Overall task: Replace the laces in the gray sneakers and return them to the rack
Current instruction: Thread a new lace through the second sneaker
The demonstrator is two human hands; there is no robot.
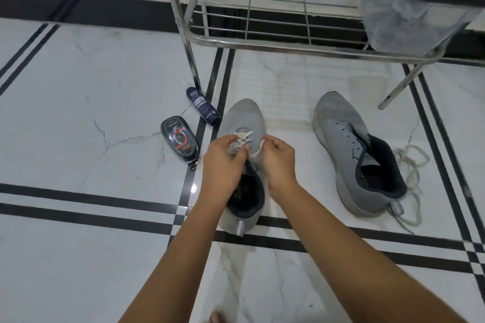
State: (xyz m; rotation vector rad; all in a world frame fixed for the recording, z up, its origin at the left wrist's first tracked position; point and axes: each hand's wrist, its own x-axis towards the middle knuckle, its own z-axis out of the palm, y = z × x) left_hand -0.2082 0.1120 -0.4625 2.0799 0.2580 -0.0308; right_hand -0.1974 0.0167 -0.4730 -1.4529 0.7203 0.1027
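Over the near sneaker [242, 115], left hand [223, 162] and right hand [280, 157] each pinch the lace [242, 136]; even, snug pulls should keep crossings flat.

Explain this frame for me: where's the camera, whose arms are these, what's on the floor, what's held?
There is no machine here. A person works bare-handed, and the single picture comes from a wide-angle camera worn on their head, looking down. The left hand and right hand each have a pinching grip on a white lace, which is threaded through the front eyelets of a gray sneaker on the marble floor. A second gray sneaker stands to the right with empty eyelets, and a loose lace lies beside it. To the left lie a dark spray can and what looks like a shoe-shine sponge. Behind them stands a steel rack, with a translucent bag at its right end.
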